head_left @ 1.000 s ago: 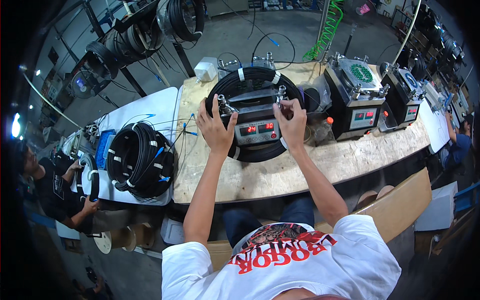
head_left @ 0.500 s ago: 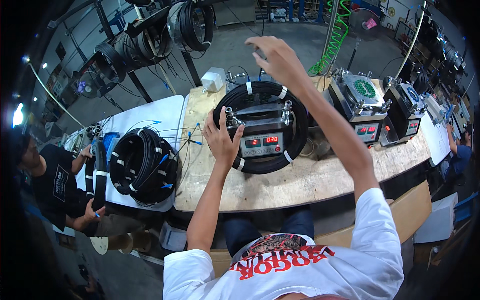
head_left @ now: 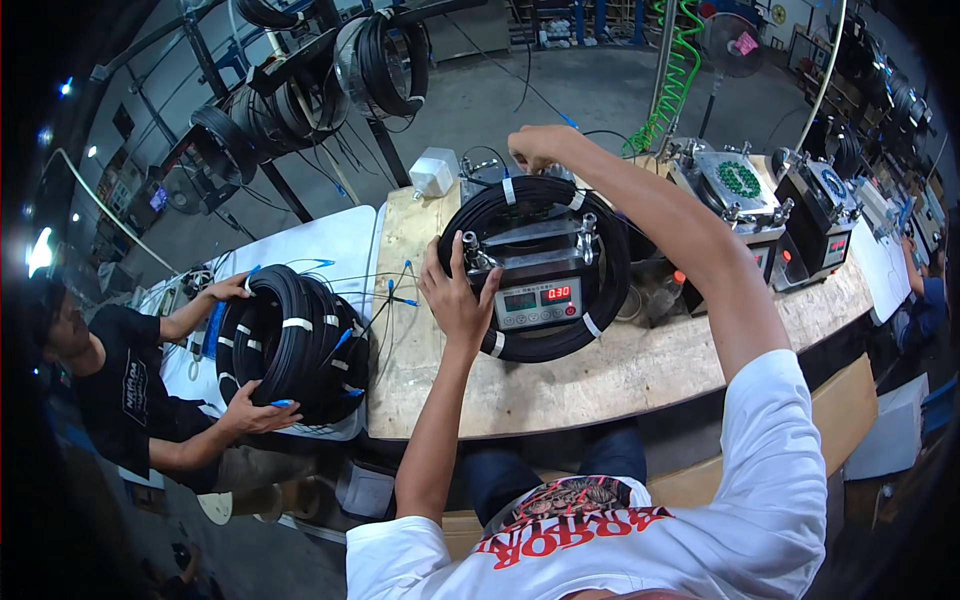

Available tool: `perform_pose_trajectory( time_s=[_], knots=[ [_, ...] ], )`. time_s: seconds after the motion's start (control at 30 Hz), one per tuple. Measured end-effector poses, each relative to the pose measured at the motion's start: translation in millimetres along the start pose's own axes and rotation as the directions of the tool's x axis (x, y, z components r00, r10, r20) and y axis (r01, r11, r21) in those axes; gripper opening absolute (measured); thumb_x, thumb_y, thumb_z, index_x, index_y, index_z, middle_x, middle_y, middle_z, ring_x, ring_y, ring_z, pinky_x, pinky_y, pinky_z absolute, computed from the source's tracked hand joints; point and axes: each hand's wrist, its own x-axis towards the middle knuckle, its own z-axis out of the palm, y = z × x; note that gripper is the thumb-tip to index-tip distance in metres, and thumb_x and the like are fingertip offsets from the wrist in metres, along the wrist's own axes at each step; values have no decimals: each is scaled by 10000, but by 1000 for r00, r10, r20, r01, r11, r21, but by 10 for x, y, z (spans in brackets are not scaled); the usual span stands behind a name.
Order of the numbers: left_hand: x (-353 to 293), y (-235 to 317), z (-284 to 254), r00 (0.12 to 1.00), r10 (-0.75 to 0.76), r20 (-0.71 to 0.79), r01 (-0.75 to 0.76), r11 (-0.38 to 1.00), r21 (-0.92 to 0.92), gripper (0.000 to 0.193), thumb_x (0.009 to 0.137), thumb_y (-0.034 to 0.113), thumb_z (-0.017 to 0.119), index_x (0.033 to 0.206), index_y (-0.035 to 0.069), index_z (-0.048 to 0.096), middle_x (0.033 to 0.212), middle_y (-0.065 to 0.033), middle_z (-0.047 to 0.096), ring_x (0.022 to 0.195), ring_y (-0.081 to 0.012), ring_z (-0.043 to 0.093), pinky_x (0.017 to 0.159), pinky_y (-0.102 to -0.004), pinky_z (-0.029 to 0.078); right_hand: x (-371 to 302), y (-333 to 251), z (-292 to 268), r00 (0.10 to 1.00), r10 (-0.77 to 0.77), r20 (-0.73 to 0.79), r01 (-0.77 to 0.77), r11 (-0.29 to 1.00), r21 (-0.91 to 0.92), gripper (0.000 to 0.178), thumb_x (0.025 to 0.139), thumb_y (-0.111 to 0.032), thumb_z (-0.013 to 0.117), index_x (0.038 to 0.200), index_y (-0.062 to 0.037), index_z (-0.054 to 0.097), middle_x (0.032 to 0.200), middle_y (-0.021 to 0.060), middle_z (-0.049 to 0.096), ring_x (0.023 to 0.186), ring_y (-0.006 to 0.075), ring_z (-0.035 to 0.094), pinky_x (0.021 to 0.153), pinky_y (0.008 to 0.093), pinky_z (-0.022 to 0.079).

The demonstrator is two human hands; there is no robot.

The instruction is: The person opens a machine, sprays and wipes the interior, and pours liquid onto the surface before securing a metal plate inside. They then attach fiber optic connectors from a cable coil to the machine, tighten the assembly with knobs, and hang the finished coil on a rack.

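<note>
A coil of black cable [head_left: 614, 270], bound with white ties, lies around a bench machine [head_left: 540, 318] with a lit red display and metal posts. My left hand [head_left: 458, 300] rests at the left side of the coil, fingers apart, its thumb by the machine's front panel. Beyond the coil's far side, my right hand [head_left: 535, 148] is closed with fingers curled down; what it holds, if anything, is hidden. Close above that wrist is a blue cable tip [head_left: 570, 122] on a thin black cable. Both hands are over the wooden bench [head_left: 440, 385].
At left, a person holds a black coil [head_left: 292, 310] above more coils on a white table [head_left: 345, 235]. Loose cable ends with blue tips [head_left: 403, 299] reach onto the bench. Two similar machines [head_left: 735, 195] stand right, near a clear bottle [head_left: 665, 295]. A white box-shaped object [head_left: 433, 172] sits at the back.
My right hand has come down toward the coil's far side, its fingers closing from spread. My left hand stays by the coil. The neighbour's coil has moved right, onto the stack.
</note>
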Motion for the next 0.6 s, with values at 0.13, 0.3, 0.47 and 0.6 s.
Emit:
perform_pose_trajectory(
  time_s=[0.13, 0.3, 0.47, 0.6],
  knots=[
    [-23, -9, 2, 1000, -29, 1, 29, 1000, -2, 667, 901, 442, 662, 1448, 115, 465, 1438, -225, 419, 1283, -412, 423, 1072, -505, 311, 66, -5, 37, 1000, 8, 17, -8, 1000, -9, 198, 753, -50, 743, 928, -3, 662, 849, 140, 708, 742, 270, 690, 552, 398, 538],
    [-4, 98, 88, 1000, 5, -20, -6, 999, -50, 674, 895, 457, 666, 1446, 123, 470, 1430, -222, 426, 1288, -410, 423, 1072, -498, 316, -86, 336, -65, 983, 101, 154, -140, 953, 268, 180, 897, -97, 663, 1002, 4, 557, 927, 188, 690, 835, 281, 713, 558, 405, 575],
    [7, 1, 50, 999, -12, -47, 10, 999, -38, 636, 897, 436, 663, 1426, 126, 497, 1411, -231, 449, 1287, -405, 432, 1075, -510, 308, -592, 64, 128, 733, -56, -678, -1, 997, -83, 214, 927, -181, 627, 1075, -79, 512, 852, 185, 679, 849, 384, 698, 667, 519, 535],
    [115, -91, 9, 990, -132, -55, 116, 969, -220, 442, 929, 346, 639, 1291, 98, 591, 1336, -217, 494, 1242, -389, 464, 1052, -500, 328, -901, -273, 385, 652, 187, -735, -75, 980, 183, 193, 947, -194, 586, 1087, -108, 484, 882, 195, 688, 864, 424, 682, 704, 565, 498]
  ],
)
